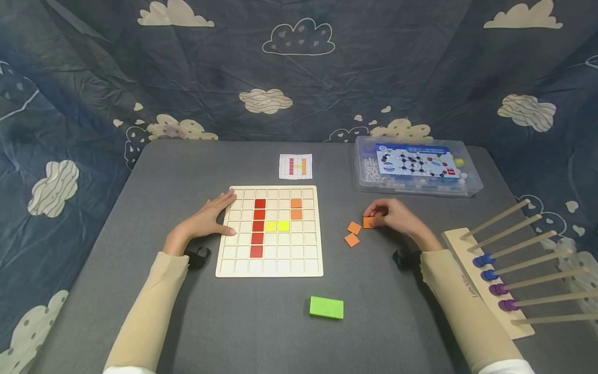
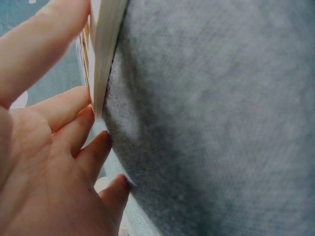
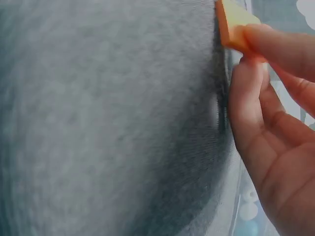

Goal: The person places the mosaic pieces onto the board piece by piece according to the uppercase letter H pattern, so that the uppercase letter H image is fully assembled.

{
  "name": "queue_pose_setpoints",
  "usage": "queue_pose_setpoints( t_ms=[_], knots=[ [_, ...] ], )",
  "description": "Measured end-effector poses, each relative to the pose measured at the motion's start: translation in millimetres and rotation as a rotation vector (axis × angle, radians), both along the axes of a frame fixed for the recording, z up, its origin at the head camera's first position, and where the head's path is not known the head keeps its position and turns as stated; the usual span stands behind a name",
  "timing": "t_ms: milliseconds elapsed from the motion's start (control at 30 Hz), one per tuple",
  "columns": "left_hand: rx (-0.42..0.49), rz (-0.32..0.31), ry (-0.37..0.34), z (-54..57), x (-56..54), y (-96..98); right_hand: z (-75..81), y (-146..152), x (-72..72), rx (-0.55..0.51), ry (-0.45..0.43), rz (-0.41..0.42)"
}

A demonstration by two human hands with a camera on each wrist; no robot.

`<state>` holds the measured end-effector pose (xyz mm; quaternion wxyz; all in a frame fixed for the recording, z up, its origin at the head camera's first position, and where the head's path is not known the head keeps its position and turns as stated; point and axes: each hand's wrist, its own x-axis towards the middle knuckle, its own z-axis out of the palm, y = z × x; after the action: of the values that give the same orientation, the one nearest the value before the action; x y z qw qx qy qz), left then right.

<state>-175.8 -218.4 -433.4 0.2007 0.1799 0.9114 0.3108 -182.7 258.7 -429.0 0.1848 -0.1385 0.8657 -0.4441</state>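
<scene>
A wooden grid board (image 1: pixel 271 268) lies on the table, with a column of several red tiles (image 1: pixel 257 238), two yellow tiles (image 1: pixel 283 226) and two orange tiles (image 1: pixel 296 214) in its squares. My left hand (image 1: pixel 205 218) rests at its left edge, fingers spread and thumb over the rim; the left wrist view shows the board's pale side (image 2: pixel 104 54) against the fingers. To the right of the board, my right hand (image 1: pixel 396 215) pinches an orange tile (image 3: pixel 227 24) between thumb and fingers. Two loose orange tiles (image 1: pixel 354 228) lie just left of that hand.
A small pattern card (image 1: pixel 296 176) lies behind the board. At the back right stands a clear plastic box (image 1: pixel 420 188) of parts. A wooden peg rack (image 1: pixel 486 291) with blue and purple beads is beside the right forearm. A green block (image 1: pixel 326 307) sits in front.
</scene>
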Motion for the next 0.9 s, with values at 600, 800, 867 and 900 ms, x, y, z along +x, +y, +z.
queue_pose_setpoints(
  t_ms=[600, 800, 867, 900],
  knots=[
    [0.002, -0.005, 0.005, -1.7, -0.3, -0.3, 8.5, -105, -14.8, -0.158, -0.077, 0.119],
    [-0.004, -0.001, 0.015, -3.3, -0.7, -0.2, 9.5, -142, -15.0, -0.063, -0.005, 0.164],
    [-0.004, -0.001, 0.017, -3.2, -0.6, -0.2, 7.6, -150, -14.3, -0.023, 0.031, 0.182],
    [-0.004, -0.001, 0.018, -3.1, -0.6, -0.3, 6.4, -153, -14.1, -0.005, 0.054, 0.196]
  ],
)
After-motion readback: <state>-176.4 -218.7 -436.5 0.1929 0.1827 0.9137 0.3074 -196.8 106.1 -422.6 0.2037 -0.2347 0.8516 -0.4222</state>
